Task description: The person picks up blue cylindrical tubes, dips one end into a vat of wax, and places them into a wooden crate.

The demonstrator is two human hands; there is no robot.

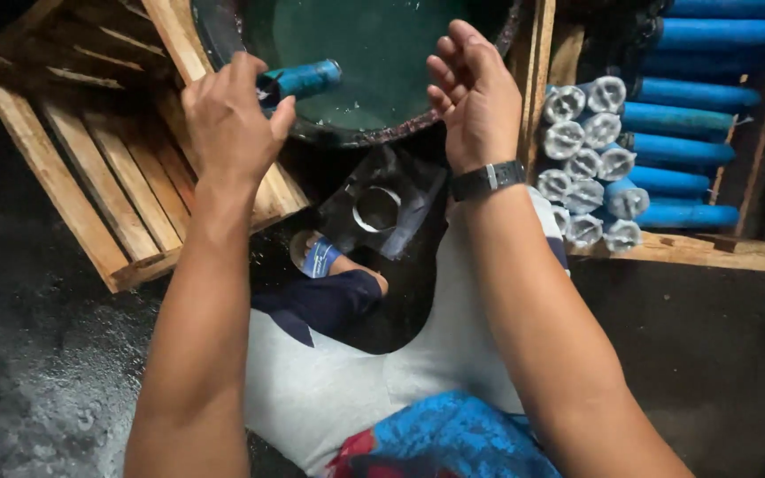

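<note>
My left hand (pixel 227 119) is shut on a blue cylinder (pixel 305 78) with a silver end and holds it level over the rim of a dark round basin (pixel 347 133) filled with greenish liquid. Over the basin's right side, my right hand (pixel 469 88) is raised, fingers loosely curled and apart, holding nothing. A black watch sits on its wrist.
An empty wooden crate (pixel 90 168) stands at the left. At the right, another wooden crate (pixel 710 250) holds several blue cylinders (pixel 683 146) with silver ends. My sandalled foot (pixel 320 258) and a small metal ring (pixel 376 209) lie below the basin. The floor is dark and rough.
</note>
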